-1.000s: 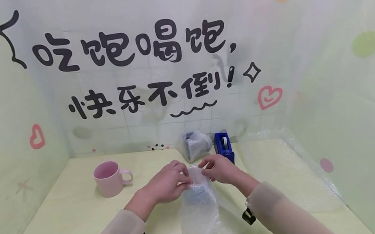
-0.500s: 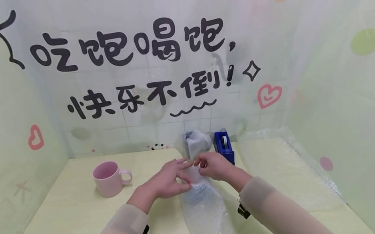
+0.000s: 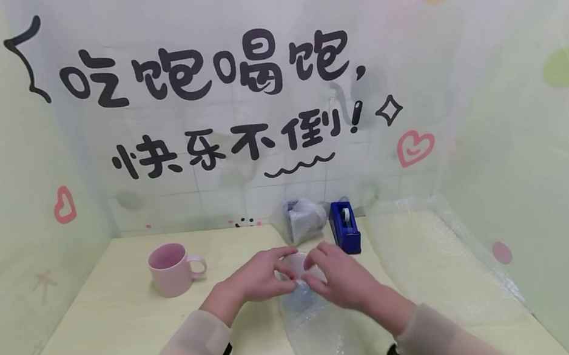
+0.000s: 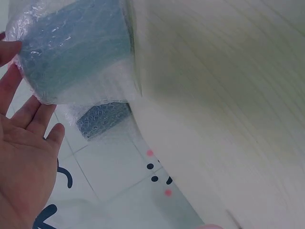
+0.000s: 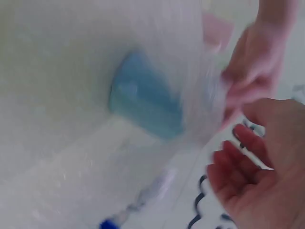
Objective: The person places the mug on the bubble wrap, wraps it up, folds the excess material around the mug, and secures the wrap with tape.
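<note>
**Fold the open end in evenly**

I see the blue object (image 3: 297, 301) inside bubble wrap (image 3: 324, 349) over the table (image 3: 92, 329), its open end between both hands. The left hand (image 3: 265, 278) appears to pinch the wrap's edge; the right hand (image 3: 344, 276) has thumb and fingers apart, with nothing between them. I judge the step to be folding that end inward. I'd use the left as anchor, press the film in from the opposite side with the right, and flatten each pleat gently, since trapped air could spring it open.
</note>
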A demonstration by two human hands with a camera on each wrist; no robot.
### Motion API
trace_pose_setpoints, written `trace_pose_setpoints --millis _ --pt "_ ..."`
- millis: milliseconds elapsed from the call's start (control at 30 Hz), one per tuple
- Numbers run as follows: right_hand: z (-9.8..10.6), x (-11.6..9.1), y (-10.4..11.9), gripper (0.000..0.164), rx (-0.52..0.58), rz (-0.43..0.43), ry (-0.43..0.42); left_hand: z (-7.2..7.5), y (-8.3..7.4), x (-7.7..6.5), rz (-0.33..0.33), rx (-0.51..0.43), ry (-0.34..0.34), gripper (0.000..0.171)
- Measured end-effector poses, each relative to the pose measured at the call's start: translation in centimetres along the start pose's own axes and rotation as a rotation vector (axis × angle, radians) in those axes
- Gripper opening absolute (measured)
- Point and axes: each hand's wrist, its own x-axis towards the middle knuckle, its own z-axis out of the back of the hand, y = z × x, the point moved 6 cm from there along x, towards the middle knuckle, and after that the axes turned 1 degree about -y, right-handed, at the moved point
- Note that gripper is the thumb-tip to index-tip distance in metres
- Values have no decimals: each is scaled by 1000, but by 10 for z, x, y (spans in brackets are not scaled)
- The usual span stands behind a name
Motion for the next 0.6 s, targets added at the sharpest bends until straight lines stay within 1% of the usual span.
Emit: trace_pose_setpoints --millis 67,100,133,167,200,233,267,333,367,400,467,500,567,600 --pt "0 -24 25 26 -87 161 -52 1 -1 0 -4 3 -14 13" --pt "-4 -36 35 33 -135 239 -56 2 -2 0 -5 5 -21 13" --pt "-9 -49 44 40 -201 311 -56 2 -2 0 -6 8 -28 13" --pt "-16 -62 50 41 -286 377 -59 2 -2 0 -6 11 -33 13" --pt "-23 -74 54 48 -368 429 -64 3 -2 0 0 8 -35 13" --pt "-31 -84 56 55 -443 461 -70 3 -3 0 5 7 -35 13" --pt "-38 -92 56 58 -504 475 -88 3 -2 0 10 7 -33 13" --pt "-50 -104 53 63 -605 471 -145 2 -2 0 17 6 -30 13" --pt "-54 -108 51 64 -625 459 -174 2 -2 0 20 5 -28 13" --pt "-57 -110 49 70 -626 446 -191 1 -2 -1 24 4 -25 13" --pt "-60 -111 47 64 -633 447 -231 0 -1 -2 33 -1 -21 13" --pt "-60 -111 47 54 -632 462 -253 -1 -1 -3 35 -4 -18 12" --pt "-58 -110 50 28 -625 507 -299 -1 -1 -3 41 -12 -15 12" --pt "-56 -109 52 21 -620 523 -310 -1 -1 -4 46 -18 -13 13"
